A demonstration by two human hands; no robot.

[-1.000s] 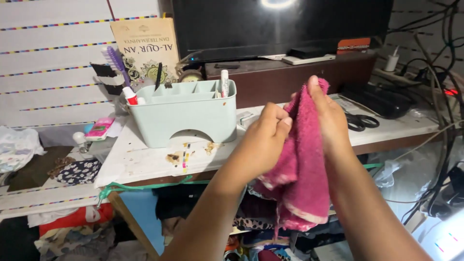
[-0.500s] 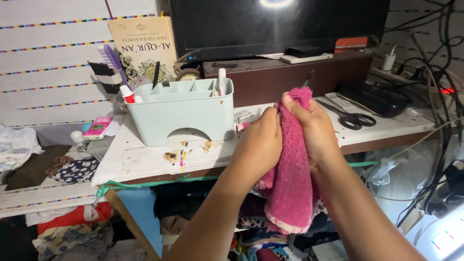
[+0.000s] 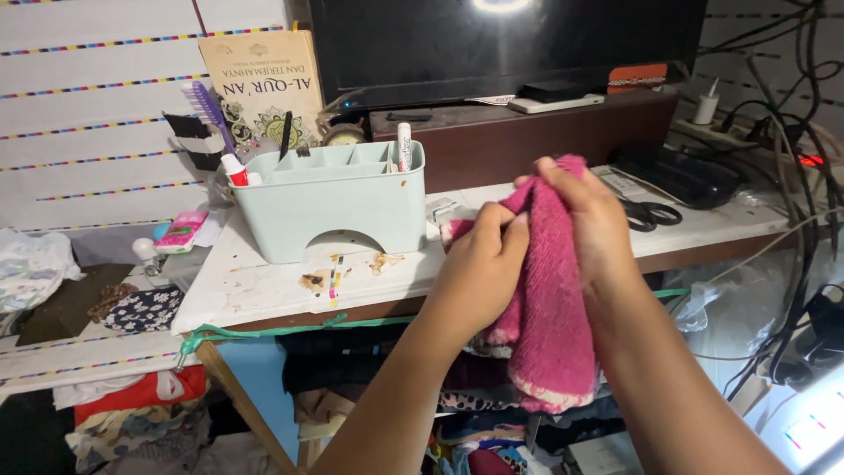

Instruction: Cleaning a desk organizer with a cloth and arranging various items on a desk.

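Observation:
Both my hands hold a pink towel (image 3: 549,308) up in front of the white table (image 3: 264,290). My left hand (image 3: 482,264) pinches the towel's left edge with closed fingers. My right hand (image 3: 587,215) grips the top of the cloth, which hangs down over the table's front edge. The towel's lower hem has a pale trim.
A pale green desk organizer (image 3: 334,207) with pens and a purple toothbrush (image 3: 207,110) stands on the table. Behind it are a book (image 3: 261,84), a dark screen (image 3: 510,44) and black scissors (image 3: 651,213). Cables (image 3: 791,176) hang at right. Clothes are piled below.
My hands came together and bunched the towel, then parted a little. The right hand now holds the top of the cloth higher, and the left hand pinches its edge.

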